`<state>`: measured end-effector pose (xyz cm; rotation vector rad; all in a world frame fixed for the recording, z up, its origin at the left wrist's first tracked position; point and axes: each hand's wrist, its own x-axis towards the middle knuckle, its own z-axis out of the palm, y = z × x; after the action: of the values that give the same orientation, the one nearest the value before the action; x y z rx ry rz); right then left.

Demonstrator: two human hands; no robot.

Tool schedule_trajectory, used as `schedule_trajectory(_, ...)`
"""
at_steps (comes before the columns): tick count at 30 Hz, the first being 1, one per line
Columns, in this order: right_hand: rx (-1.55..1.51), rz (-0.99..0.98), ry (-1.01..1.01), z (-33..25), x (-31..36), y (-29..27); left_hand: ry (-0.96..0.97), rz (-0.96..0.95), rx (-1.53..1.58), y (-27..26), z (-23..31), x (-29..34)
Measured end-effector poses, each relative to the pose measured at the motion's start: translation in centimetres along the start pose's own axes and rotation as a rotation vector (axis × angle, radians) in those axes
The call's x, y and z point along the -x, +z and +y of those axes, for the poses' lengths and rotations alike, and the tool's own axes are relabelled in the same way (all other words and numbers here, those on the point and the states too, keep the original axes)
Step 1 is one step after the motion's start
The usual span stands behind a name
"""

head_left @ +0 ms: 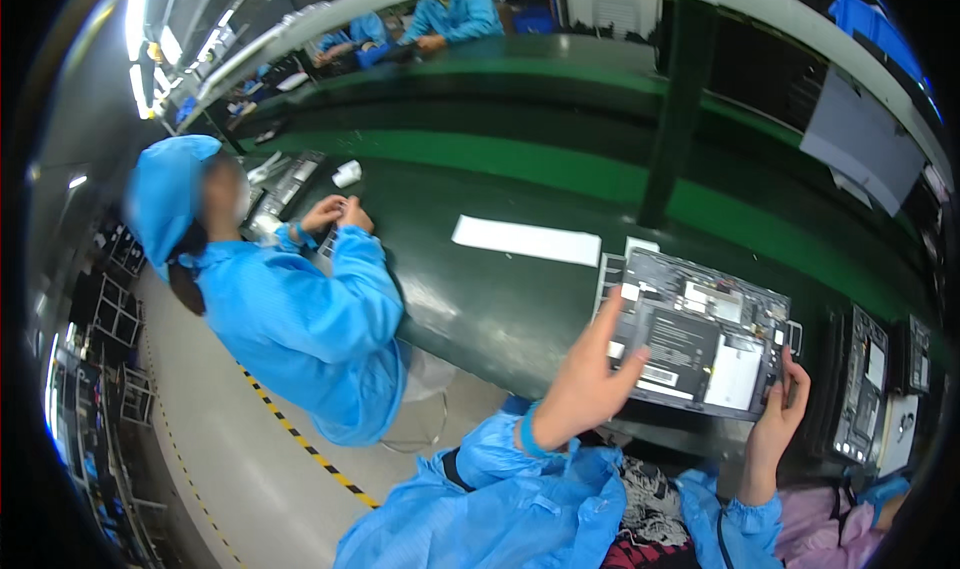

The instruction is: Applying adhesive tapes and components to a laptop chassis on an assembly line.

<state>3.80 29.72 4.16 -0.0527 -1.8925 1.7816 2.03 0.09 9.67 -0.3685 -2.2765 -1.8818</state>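
A: The left hand (590, 374) is seen raised from the lower edge, fingers (606, 321) stretched up along the near left side of an opened tablet chassis (700, 334), thumb hooked over its lower edge, so the device is clasped rather than pinched.

B: And the right hand (775, 414)?

A: It is closed around the lower right corner of the same chassis, the fingers curled over the edge. The device is thus held between both hands, lifted slightly above the dark green conveyor bench (500, 299) and tilted, its exposed inner side with dark battery panel and white labels turned upward.

B: Which step is judged to be in hand?

A: An inspection or handling of the open back is suggested; the chassis appears to be held for viewing, not yet laid down. A steady two-sided hold would be called for in any next move, since only the edges are gripped.

B: What is found nearby?

A: A white paper sheet (527, 240) lies on the bench to the left of the device, and further dark assemblies (860, 384) stand at the right. A co-worker in a blue smock (300, 319) is seated at the left, hands occupied at the bench.
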Motion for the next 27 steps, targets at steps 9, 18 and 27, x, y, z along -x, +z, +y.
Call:
schedule_trajectory(9,0.233,-0.566,0.012,1.0,-3.2,28.7,-0.168,0.580,0.039,-21.9,-11.9,-1.9)
schedule_trajectory(18,0.118,-0.509,-0.131,4.6,-4.8,29.7,-0.049,0.422,-0.942,-24.2,-14.7,-3.7)
schedule_trajectory(27,0.075,-0.226,-0.182,-9.7,-0.2,-6.2,0.171,-0.514,0.121,7.8,7.7,-1.8)
